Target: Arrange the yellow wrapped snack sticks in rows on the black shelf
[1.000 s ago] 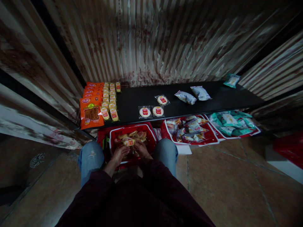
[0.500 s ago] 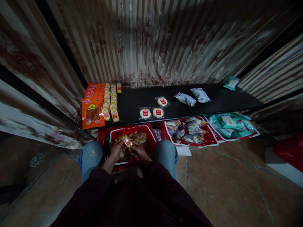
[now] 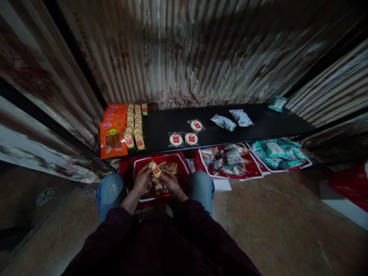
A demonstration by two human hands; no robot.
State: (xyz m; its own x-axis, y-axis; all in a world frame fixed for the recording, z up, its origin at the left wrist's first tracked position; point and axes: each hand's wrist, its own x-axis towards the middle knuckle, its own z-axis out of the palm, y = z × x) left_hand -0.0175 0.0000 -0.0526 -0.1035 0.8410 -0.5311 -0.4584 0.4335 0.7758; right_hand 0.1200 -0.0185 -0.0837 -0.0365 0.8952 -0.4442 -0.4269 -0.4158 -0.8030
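Between my two hands, over a red basket [image 3: 184,163], is a small wrapped snack cake [image 3: 155,169] in a clear and yellow packet with a red label. My left hand [image 3: 142,181] has its fingers closed on the packet's left edge. At its lower right edge, the fingers of my right hand [image 3: 172,185] pinch it. Beneath, loose wrapped cakes [image 3: 171,167] lie in the basket, partly hidden by my hands. Similar yellow packets [image 3: 139,141] stand in rows on the black shelf [image 3: 161,122], beside orange snack bags [image 3: 113,140].
Three round white packets [image 3: 176,139] lie mid-shelf. Two silvery packets [image 3: 241,117] and a teal packet [image 3: 277,103] are farther right. Below the shelf stand a basket of striped packets [image 3: 230,159] and one of teal packets [image 3: 276,151]. My knees [image 3: 112,191] flank the near basket.
The cake packet has been turned more upright, with its label facing me, and raised slightly. My right hand has shifted a little. The whole view has moved slightly.
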